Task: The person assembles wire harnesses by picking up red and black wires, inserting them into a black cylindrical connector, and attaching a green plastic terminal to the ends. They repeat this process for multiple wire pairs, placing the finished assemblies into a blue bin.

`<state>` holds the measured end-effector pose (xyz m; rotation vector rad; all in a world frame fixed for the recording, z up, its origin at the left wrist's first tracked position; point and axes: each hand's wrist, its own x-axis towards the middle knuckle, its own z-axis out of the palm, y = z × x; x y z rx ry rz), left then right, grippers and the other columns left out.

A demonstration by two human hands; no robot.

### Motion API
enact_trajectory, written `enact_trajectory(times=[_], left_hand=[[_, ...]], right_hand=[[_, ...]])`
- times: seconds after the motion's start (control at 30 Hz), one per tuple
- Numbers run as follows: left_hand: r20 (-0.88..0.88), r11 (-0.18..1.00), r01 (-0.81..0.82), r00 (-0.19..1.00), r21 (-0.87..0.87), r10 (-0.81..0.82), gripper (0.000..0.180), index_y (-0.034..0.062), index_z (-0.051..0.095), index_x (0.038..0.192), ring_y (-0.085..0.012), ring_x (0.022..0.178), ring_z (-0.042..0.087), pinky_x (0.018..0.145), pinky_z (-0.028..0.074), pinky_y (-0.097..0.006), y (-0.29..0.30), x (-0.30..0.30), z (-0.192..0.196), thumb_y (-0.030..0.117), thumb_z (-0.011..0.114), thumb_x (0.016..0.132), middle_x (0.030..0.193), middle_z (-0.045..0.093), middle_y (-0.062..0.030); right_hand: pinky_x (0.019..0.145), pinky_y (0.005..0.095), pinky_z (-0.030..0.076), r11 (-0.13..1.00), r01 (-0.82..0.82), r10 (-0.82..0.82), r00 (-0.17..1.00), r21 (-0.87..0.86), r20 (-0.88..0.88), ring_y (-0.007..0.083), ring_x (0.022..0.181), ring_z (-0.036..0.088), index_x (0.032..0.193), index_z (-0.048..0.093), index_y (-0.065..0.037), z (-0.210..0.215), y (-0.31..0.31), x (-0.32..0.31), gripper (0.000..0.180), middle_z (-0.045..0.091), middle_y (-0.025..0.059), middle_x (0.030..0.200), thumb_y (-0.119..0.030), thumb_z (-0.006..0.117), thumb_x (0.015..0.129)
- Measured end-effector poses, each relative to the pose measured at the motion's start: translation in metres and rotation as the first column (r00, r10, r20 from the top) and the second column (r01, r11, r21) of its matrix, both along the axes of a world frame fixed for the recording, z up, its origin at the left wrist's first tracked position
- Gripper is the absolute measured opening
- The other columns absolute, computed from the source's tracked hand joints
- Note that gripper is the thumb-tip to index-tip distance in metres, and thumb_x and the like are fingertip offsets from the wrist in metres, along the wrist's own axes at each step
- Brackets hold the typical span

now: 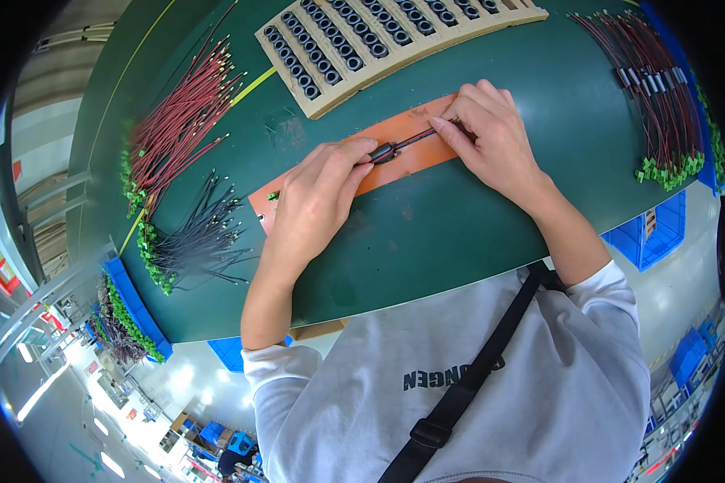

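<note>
My left hand (318,197) pinches a small black ring-shaped core (383,152) over an orange board (395,157) on the green table. A thin red and black wire pair (417,139) runs from the core to my right hand (491,133), whose fingertips grip the wires. A small green connector (273,196) lies on the board beside my left hand.
A tan tray (379,44) with rows of black ring cores lies at the back. Bundles of red wires (181,121) and black wires (201,237) with green connectors lie at the left. More red wires (656,88) lie at the right. Blue bins (656,229) stand beside the table.
</note>
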<state>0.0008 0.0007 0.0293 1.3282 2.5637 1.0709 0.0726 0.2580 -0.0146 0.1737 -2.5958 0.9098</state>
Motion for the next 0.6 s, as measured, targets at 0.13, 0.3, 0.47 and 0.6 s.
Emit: enact_trajectory(times=[0.13,0.3,0.47,0.6], left_hand=[[0.023,0.999,-0.045,0.999,0.026,0.045,0.025,0.0026,0.065,0.109,-0.0299,0.086,0.071,0.073,0.058,-0.04,0.007,0.003,0.0,-0.005,0.071,0.086,0.096,0.072,-0.0112],[0.045,0.998,-0.037,0.998,-0.045,0.039,0.017,0.0002,0.066,0.1,-0.0296,0.094,0.069,0.077,0.057,-0.04,0.012,0.002,0.0,-0.007,0.069,0.085,0.103,0.07,-0.0122],[0.107,0.998,-0.002,0.994,0.063,-0.005,0.014,-0.0007,0.068,0.095,-0.0293,0.095,0.069,0.08,0.057,-0.039,0.011,0.001,-0.002,-0.005,0.073,0.083,0.106,0.071,-0.0112],[0.134,0.992,-0.107,0.986,0.062,0.098,0.026,-0.0004,0.068,0.104,-0.027,0.097,0.071,0.084,0.058,-0.037,0.012,0.005,-0.015,-0.004,0.078,0.08,0.106,0.073,-0.0118]], right_hand=[[0.074,0.0372,0.039,1.0,0.001,-0.001,1.0,0.002,0.003,0.0237,0.079,0.054,0.081,0.062,-0.007,-0.001,0.0,0.0,0.018,0.058,0.0034,0.081,-0.016,0.075,0.09],[0.074,0.0375,0.039,1.0,0.001,-0.001,1.0,0.002,0.003,0.0237,0.08,0.054,0.082,0.063,-0.007,-0.002,0.0,0.0,0.017,0.058,0.003,0.082,-0.017,0.075,0.09],[0.074,0.0375,0.039,1.0,-0.008,0.008,1.0,-0.002,-0.008,0.0236,0.081,0.055,0.081,0.063,-0.008,-0.002,0.0,0.0,0.017,0.059,0.0028,0.082,-0.016,0.075,0.09],[0.075,0.0376,0.04,1.0,-0.012,0.012,1.0,-0.011,-0.017,0.0237,0.081,0.055,0.081,0.062,-0.007,-0.002,0.001,0.0,0.018,0.059,0.0031,0.082,-0.016,0.075,0.089]])
